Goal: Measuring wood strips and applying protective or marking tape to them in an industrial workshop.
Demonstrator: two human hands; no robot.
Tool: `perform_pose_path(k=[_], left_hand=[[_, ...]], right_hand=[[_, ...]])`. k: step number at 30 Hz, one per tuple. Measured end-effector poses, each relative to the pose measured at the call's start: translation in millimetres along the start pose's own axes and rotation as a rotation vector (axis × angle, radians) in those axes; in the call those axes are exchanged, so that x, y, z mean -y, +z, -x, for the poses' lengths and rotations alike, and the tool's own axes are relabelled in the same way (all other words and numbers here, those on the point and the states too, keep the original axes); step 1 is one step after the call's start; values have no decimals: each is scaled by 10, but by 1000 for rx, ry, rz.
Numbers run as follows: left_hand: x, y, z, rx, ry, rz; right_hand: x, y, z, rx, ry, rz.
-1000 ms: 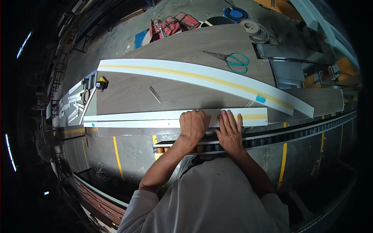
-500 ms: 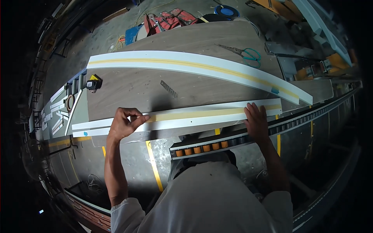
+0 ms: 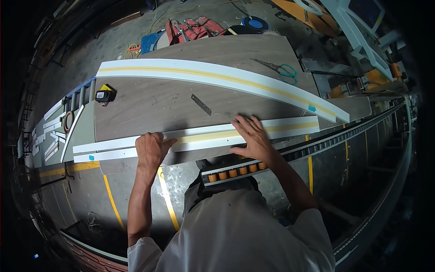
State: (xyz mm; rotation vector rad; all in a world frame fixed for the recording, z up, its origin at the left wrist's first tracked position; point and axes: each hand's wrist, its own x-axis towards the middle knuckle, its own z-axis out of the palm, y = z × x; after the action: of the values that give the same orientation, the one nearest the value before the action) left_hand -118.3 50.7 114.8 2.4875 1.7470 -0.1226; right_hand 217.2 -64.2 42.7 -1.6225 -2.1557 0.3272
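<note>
— So, what's under you there?

— Biggest thing is the brown workboard, a long wood-grain panel on a bench in a workshop with a grey concrete floor. Two white strips lie on it. The far strip runs across the middle of the board; the near strip, the one I'm working, lies along the front edge, with yellow tape down its length.

— And your hands?

— Both flat on the near strip. My left hand presses down with fingers curled, toward the left part; my right hand is spread wide open, palm down, right of the middle. Neither is wrapped around anything.

— How will it handle?

— I'd judge it light but long and whippy, likely to sag or twist if lifted at one end. Better taken at two spread points, by the edges.

— Anything else about?

— A tape measure at the board's left end, green-handled scissors at the right, a small metal ruler between the strips, and a track of orange rollers just below my hands.
</note>
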Motion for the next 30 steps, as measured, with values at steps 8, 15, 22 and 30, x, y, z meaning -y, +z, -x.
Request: perform_pose_path(k=[8, 15, 22, 30], left_hand=[[-155, 105, -16, 53, -56, -168], [-206, 85, -142, 95, -52, -182], [-274, -19, -247, 233, -66, -239], [-287, -13, -277, 240, -61, -241]], right_hand=[[256, 364, -347, 82, -109, -81], [256, 391, -323, 37, -164, -55], [245, 411, -316, 15, -175, -53], [245, 403, -318, 36, -172, -42]])
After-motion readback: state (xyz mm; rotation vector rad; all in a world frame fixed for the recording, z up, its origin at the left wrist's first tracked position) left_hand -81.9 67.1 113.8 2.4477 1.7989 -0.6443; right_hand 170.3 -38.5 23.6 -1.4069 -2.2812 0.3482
